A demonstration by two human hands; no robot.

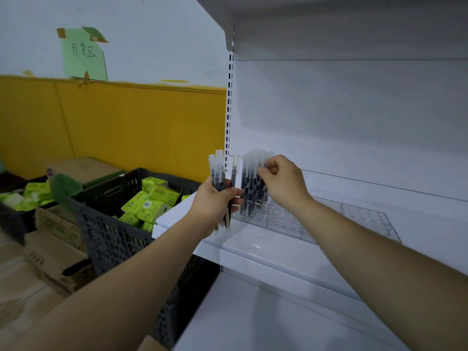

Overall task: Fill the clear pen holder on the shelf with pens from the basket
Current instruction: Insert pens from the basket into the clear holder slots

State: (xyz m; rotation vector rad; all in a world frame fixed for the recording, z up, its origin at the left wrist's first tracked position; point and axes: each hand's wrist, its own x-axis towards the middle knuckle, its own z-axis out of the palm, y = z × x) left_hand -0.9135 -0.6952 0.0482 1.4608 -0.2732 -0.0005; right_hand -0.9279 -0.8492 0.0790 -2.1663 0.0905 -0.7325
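- Plainly, the left hand [215,198] has its fingers wrapped tight around a bundle of pens [219,173], caps up, held just beside the left end of the clear pen holder [329,219]
- the right hand [281,181] has thumb and forefinger pinched on the cap of one pen [263,171], among the standing pens [250,178] already filling the slots below its fingertips
- the holder sits on the white shelf [253,247]; its slots to the right of the fingers look empty, so the filling seems only begun
- the pens look light, stiff and smooth, likely slippery in a bunch, so a firm grip round the barrels suits the bundle
- a single pen is best taken near the cap end and lowered straight into a slot
- the holder looks light and brittle and may slide if nudged
- the dark crate [121,224] to the left of the hands shows green packs [149,206]; no pens are visible there
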